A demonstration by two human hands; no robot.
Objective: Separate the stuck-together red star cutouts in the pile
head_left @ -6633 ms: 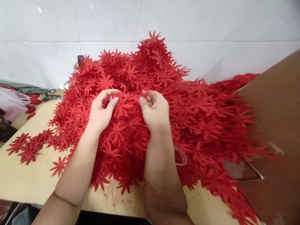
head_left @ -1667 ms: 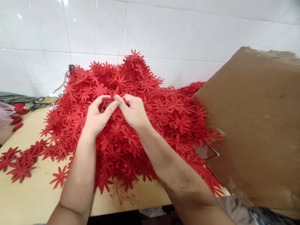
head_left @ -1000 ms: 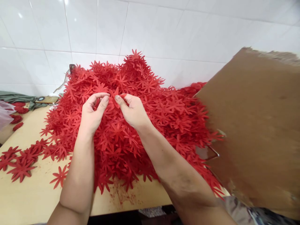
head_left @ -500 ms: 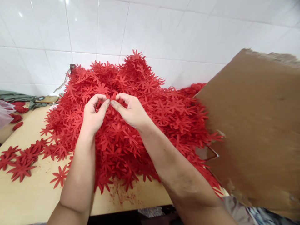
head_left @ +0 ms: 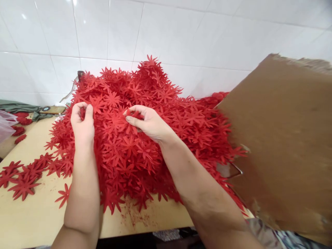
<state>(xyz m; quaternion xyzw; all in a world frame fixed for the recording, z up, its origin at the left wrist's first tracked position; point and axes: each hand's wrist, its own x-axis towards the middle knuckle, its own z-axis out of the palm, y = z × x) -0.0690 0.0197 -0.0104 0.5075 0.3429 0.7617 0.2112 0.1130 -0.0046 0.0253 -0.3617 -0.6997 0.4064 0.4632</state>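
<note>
A large heap of red flower-shaped cutouts (head_left: pixel 127 148), each with several narrow petals, covers the middle of the table. Over the heap's left part, my left hand (head_left: pixel 82 116) is closed with thumb and forefinger pinched. Red petals show right beside its thumb tip, but I cannot tell whether they are in the pinch or lie behind it. Nearer the middle, my right hand (head_left: pixel 145 121) is closed, its thumb and forefinger pinching a red flower cutout (head_left: pixel 131 113) whose petals stick out around the fingers. The two hands are well apart.
A brown cardboard sheet (head_left: pixel 280 148) with a torn top edge stands at the right. Loose red flowers (head_left: pixel 24 185) lie on the pale table (head_left: pixel 31 219) at the left. Behind rises a white tiled wall (head_left: pixel 197 38). A clear plastic bag (head_left: pixel 6 124) and green cloth (head_left: pixel 18 106) are far left.
My hands met over the heap half a second ago; now my left hand has pulled away to the left. My right hand stays near the middle. Earlier, the view turned right, showing more cardboard.
</note>
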